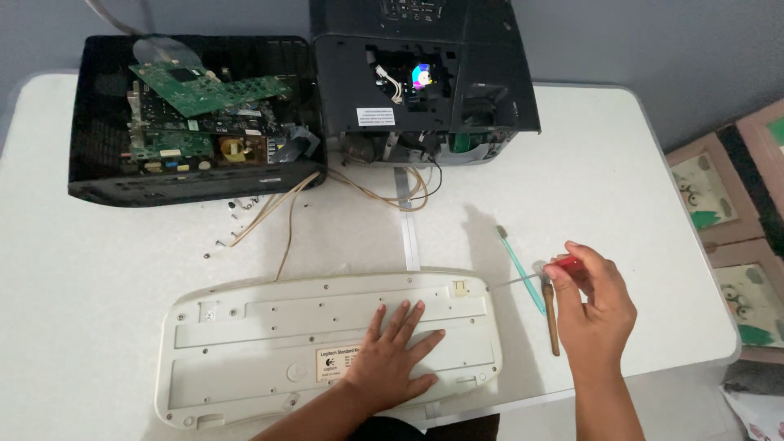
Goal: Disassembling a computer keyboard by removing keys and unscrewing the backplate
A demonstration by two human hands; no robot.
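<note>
A cream keyboard (245, 327) lies upside down on the white table (90, 269), its underside and label facing up. My left hand (396, 355) presses flat on its right half, fingers spread. My right hand (592, 302) holds a screwdriver with a red handle (565, 264); its thin shaft (514, 282) points left towards the keyboard's upper right corner. Just left of that hand lie a teal toothbrush (518, 265) and a brown-handled brush (552, 322).
An opened black device (425, 77) with exposed lens parts stands at the back centre. Its black cover (192, 114) with green circuit boards sits at the back left. Tan cables (286, 212) and several loose screws (229, 224) lie between them and the keyboard. Framed pictures (735, 220) lean at right.
</note>
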